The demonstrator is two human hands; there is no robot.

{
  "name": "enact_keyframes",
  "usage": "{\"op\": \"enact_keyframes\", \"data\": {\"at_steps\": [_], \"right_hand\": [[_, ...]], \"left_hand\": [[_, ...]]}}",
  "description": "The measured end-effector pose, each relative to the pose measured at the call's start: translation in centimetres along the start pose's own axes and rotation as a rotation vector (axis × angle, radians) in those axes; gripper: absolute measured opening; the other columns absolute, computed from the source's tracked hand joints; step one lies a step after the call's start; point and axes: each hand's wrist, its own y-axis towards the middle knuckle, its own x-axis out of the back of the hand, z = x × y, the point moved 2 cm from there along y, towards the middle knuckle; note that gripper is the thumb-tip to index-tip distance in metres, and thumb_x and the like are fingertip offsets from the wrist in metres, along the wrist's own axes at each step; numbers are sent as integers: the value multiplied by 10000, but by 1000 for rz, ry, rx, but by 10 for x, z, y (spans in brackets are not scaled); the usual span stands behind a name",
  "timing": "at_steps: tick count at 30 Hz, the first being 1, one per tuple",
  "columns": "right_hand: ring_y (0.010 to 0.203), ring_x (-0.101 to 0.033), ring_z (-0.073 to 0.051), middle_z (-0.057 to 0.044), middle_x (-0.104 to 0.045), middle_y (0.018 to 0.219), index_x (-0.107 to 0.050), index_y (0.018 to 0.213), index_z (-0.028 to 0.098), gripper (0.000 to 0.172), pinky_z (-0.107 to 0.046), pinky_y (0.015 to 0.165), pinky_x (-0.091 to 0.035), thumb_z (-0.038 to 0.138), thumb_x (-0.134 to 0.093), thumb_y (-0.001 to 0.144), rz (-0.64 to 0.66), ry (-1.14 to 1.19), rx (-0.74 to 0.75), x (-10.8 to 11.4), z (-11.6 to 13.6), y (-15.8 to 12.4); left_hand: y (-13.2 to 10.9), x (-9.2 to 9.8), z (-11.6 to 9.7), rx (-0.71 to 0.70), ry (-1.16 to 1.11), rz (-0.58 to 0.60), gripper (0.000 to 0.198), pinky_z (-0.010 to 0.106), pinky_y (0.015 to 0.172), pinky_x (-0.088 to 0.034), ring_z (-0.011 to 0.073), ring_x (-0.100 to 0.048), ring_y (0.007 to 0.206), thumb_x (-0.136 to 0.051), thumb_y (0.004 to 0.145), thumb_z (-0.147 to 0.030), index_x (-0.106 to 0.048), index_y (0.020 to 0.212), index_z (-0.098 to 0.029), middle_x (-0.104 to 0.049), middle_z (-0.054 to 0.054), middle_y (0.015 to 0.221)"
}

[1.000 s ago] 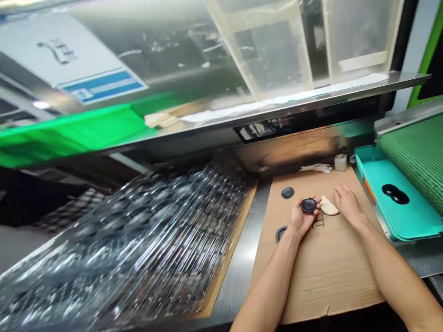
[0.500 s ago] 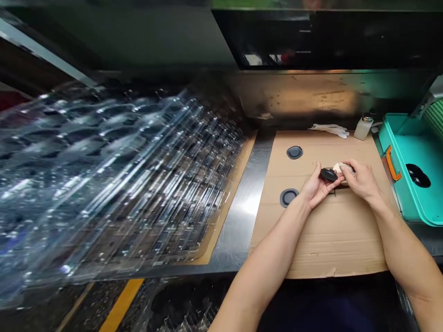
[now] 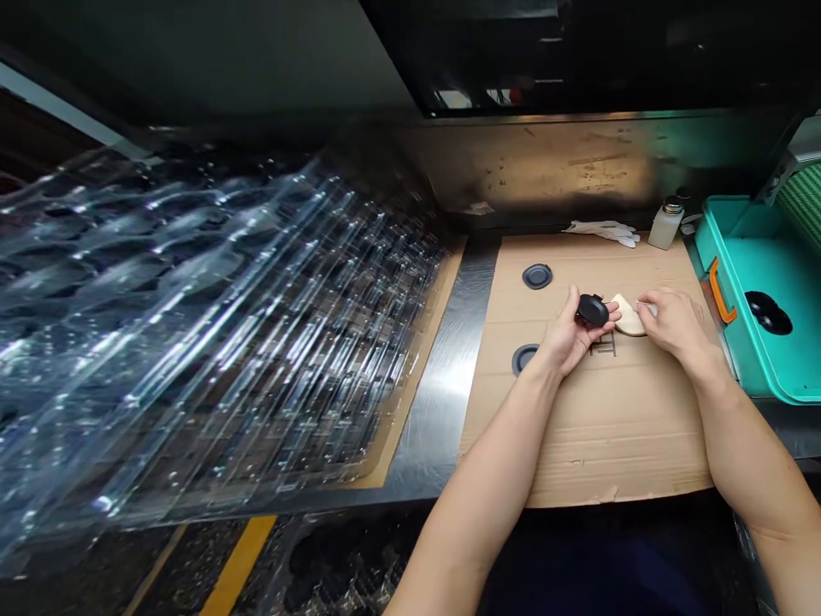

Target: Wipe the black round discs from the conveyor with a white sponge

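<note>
Cardboard (image 3: 616, 419) lies on a metal bench (image 3: 442, 368), with both of the person's hands above it. Left hand (image 3: 563, 340): palm up, fingers partly curled, thumb raised at the near edge of a black cap (image 3: 593, 310). The cap rests tilted on the fingers, lightly held, over the middle of the cardboard. Right hand (image 3: 676, 323): fingers bent inward, thumb and forefinger close together at the right edge of a cream pad (image 3: 627, 315); whether they grip it cannot be told. The pad is wedge-shaped and sits between the two hands, just beside the left fingertips.

Second cap (image 3: 537, 275) lies flat on the cardboard, to the upper left. Third cap (image 3: 524, 358) lies below it, partly hidden by the left arm. White glove (image 3: 603, 231) and bottle (image 3: 665, 224), upright, stand at the far edge. Teal bin (image 3: 737, 359) is at right, orange handle (image 3: 722, 293) on its side, black pieces (image 3: 768, 312) inside. Clear trays (image 3: 256, 342) fill the left side; their number cannot be told.
</note>
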Motion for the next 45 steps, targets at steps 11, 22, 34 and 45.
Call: {"op": "enact_keyframes", "data": {"at_steps": [11,22,34,45], "right_hand": [[1095,-547,-335,-129,-718,1180,-713,1204,235,309,-495,941,-337,418,-574,998,85,-96,191,-24,20,-6],[1052,-639,-296,-99,-764,1139,-744,1258,229,436,-426,932,-467,518,-580,975,-229,402,104,-21,27,-3],[1116,-536,-308,-145,-628,1258,-711,1328,225,401,-418,984,-442,366,-477,1034,-112,251,137,-37,78,-19],[1068,-526,-291,-136,-610,1239,-729,1283,233,366,-395,949,-443,353,-516,1011,-75,234,211,-35,65,-21]], "left_hand": [[-1,4,-18,102,-328,-83,564,269,754,-674,335,-718,1201,-395,1059,-572,-643,1024,-66,-705,257,1147],[3,3,-10,18,-316,-117,418,351,958,-630,269,-716,1187,-459,1076,-461,-651,992,-100,-725,191,1112],[9,-3,13,-102,-201,19,471,413,1117,-512,240,-642,1289,-270,1103,-423,-663,1152,-169,-687,115,1331],[12,6,11,-153,-218,18,361,428,1113,-505,219,-663,1254,-346,1089,-384,-632,1241,-225,-692,101,1333]]}}
